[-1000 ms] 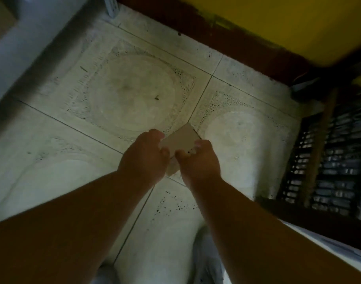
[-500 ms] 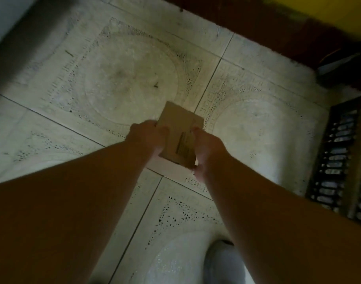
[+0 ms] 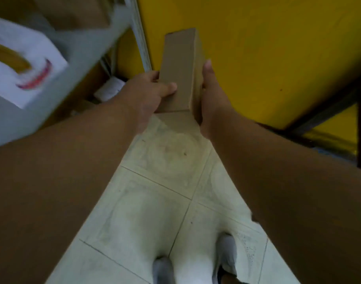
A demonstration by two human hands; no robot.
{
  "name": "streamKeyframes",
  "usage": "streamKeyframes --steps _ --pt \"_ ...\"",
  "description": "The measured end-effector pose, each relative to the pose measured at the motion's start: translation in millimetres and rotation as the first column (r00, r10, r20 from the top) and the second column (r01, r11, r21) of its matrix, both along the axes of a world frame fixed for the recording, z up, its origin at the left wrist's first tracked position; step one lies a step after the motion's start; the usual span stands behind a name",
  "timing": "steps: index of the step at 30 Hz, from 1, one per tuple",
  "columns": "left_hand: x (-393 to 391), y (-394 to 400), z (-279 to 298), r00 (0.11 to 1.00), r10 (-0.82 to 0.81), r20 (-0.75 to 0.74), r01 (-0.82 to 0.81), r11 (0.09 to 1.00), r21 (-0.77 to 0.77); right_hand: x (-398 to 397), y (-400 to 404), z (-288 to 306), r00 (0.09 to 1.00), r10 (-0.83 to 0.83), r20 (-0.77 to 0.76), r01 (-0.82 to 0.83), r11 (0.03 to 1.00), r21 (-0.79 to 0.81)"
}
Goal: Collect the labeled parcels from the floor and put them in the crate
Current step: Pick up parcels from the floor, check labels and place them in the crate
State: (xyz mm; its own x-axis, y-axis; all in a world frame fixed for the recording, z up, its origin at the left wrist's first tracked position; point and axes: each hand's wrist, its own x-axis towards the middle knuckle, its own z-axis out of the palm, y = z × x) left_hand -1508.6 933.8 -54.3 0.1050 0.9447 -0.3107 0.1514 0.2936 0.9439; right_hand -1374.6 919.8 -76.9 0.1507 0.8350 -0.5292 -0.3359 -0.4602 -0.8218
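Brown parcel (image 3: 180,72) now raised off the tiled floor (image 3: 165,191) against a yellow surface (image 3: 267,48), clamped between left hand (image 3: 143,93) and right hand (image 3: 211,99), left thumb pressed on its top face, right fingers hidden behind, label apparently turned away.

Views: I've got just one, the head camera, so nothing is shared with a second angle.
Position: it's riding on the person's head, above both bare forearms.
Facing: forward and steeply down, onto the pale patterned floor tiles (image 3: 155,212) and the grey shoe toes (image 3: 226,253) at the bottom edge.
Nearness: close, the forearms fill both lower corners.
Far edge: I see the bright yellow wall (image 3: 257,48) up top.
Lens: wide-angle, straight edges bow.
Sharpness: the white printed box (image 3: 21,64) upper left is smeared with blur.
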Motion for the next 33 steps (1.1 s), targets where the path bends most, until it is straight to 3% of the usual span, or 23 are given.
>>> streamKeyframes --steps 2,6,8,11,13,15,17,19,23,27,29,33 --pt "-18.5 -17.0 71.2 0.991 -0.025 0.135 0.024 1.000 0.006 -14.5 -12.0 68.9 0.988 0.080 -0.134 -0.058 0.985 0.161" --pt "-50.2 -67.1 157.5 0.978 -0.013 0.210 -0.003 0.997 0.074 -41.3 -51.3 149.0 0.931 0.266 -0.251 -0.169 0.921 0.350" --pt "-65.3 -94.2 175.3 0.989 0.007 0.148 -0.037 0.979 0.200 -52.4 -66.5 168.4 0.902 0.337 -0.272 -0.217 0.896 0.388" --pt "-85.2 -129.3 186.2 0.988 0.132 -0.077 -0.092 0.917 0.387 -63.7 -84.0 180.8 0.862 0.410 -0.298 -0.294 0.883 0.365" --pt "-100.6 -141.2 188.8 0.976 0.195 -0.099 -0.141 0.906 0.398 -67.2 -90.3 185.2 0.860 0.427 -0.280 -0.339 0.888 0.311" --pt "-115.1 -149.6 194.4 0.959 0.279 -0.055 -0.250 0.919 0.304 -71.8 -92.9 191.5 0.886 0.437 -0.152 -0.383 0.877 0.289" --pt "-124.7 -158.6 199.7 0.935 0.353 -0.021 -0.341 0.915 0.217 -79.2 -96.5 201.6 0.896 0.429 0.118 -0.444 0.845 0.299" --pt "-123.9 -170.5 202.8 0.908 0.410 -0.080 -0.380 0.890 0.251 -87.4 -100.5 209.8 0.878 0.336 0.341 -0.449 0.825 0.343" --pt "-108.7 -197.6 206.3 0.781 0.608 -0.143 -0.504 0.748 0.432 -99.7 -116.1 219.9 0.824 0.469 0.318 -0.566 0.654 0.501" --pt "-95.4 -237.9 212.3 0.688 0.722 0.071 -0.664 0.587 0.464 -101.0 -130.6 227.6 0.752 0.533 0.388 -0.638 0.443 0.629" --pt "-90.4 -267.9 215.1 0.630 0.761 0.157 -0.740 0.526 0.419 -102.9 -143.1 226.9 0.655 0.667 0.355 -0.696 0.350 0.627" --pt "-73.7 -348.5 216.5 0.398 0.912 0.102 -0.807 0.294 0.513 -117.1 -194.5 221.3 0.470 0.805 0.363 -0.759 0.158 0.632"
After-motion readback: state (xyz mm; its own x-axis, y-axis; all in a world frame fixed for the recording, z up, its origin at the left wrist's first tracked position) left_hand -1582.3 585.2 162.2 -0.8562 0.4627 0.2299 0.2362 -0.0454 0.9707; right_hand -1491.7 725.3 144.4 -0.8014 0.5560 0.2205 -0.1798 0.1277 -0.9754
